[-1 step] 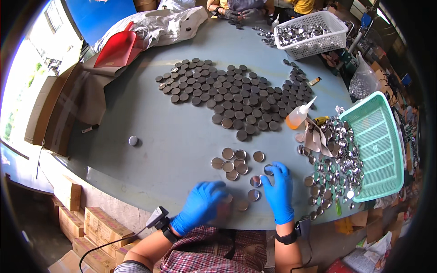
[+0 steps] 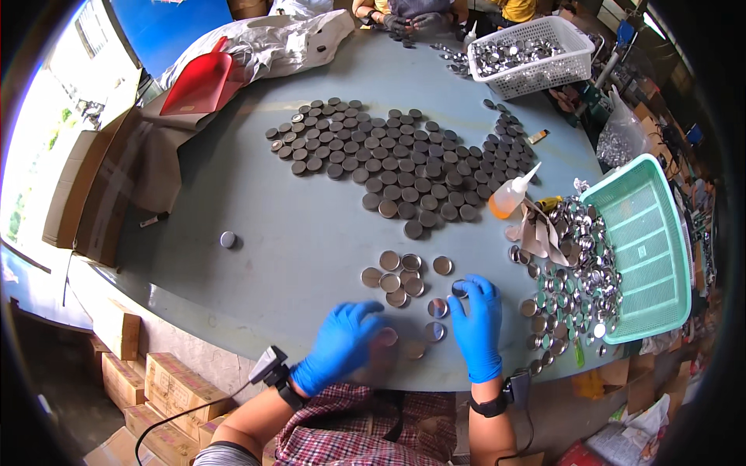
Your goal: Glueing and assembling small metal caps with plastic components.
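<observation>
My right hand (image 2: 475,318), in a blue glove, pinches a small round metal cap (image 2: 460,289) between thumb and fingers at the table's near side. My left hand (image 2: 342,342), also blue-gloved, hovers with bent fingers apart; another cap (image 2: 386,336) lies just beyond its fingertips, and I see nothing in its grasp. Between the hands rest a shiny cap (image 2: 437,308), a second one (image 2: 434,332) and a dull one (image 2: 416,350). A loose cluster of silver-rimmed caps (image 2: 390,283) sits farther up the table.
Many dark discs (image 2: 404,167) cover the table's middle. On the right, a green basket (image 2: 680,256) lies tipped beside a heap of shiny caps (image 2: 571,287) and a glue bottle (image 2: 507,198). A white basket (image 2: 536,81), a red dustpan (image 2: 198,85) and another person's gloved hands (image 2: 427,22) are farther away.
My left hand has shifted slightly up and left, away from the cap near its fingertips. My right hand stays at its cap.
</observation>
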A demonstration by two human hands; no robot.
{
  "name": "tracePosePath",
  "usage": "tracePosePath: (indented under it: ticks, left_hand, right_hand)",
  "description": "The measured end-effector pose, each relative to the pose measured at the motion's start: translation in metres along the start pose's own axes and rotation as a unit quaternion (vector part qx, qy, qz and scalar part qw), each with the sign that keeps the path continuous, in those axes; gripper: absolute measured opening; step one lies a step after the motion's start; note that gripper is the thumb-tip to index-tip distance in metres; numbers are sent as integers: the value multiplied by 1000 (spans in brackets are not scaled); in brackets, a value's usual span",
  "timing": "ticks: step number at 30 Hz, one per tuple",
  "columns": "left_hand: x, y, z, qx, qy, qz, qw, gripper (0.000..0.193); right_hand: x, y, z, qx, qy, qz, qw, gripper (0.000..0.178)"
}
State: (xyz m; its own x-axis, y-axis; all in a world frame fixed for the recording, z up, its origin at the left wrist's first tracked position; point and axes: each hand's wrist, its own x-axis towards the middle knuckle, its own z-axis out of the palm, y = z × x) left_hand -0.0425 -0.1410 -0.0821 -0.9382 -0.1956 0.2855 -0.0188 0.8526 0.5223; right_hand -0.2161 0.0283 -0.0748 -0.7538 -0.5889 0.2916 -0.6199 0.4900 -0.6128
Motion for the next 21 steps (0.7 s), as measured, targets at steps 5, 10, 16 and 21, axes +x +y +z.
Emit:
tracePosePath:
  ticks: [5, 10, 16, 21]
  left_hand:
    - [50, -16, -7, 58, 8, -32, 998, 29]
    - [53, -33, 6, 62, 0, -12, 998, 28]
    - [38, -10, -17, 11, -42, 11, 999, 29]
    - [68, -24, -13, -2, 2, -51, 999, 41]
  right_hand:
    - [17, -22, 31, 6, 15, -66, 998, 18]
    - [21, -14, 43, -51, -38, -66, 996, 11]
    - [24, -20, 19, -62, -29, -63, 996, 11]
    - [58, -28, 50, -115, -79, -90, 986, 28]
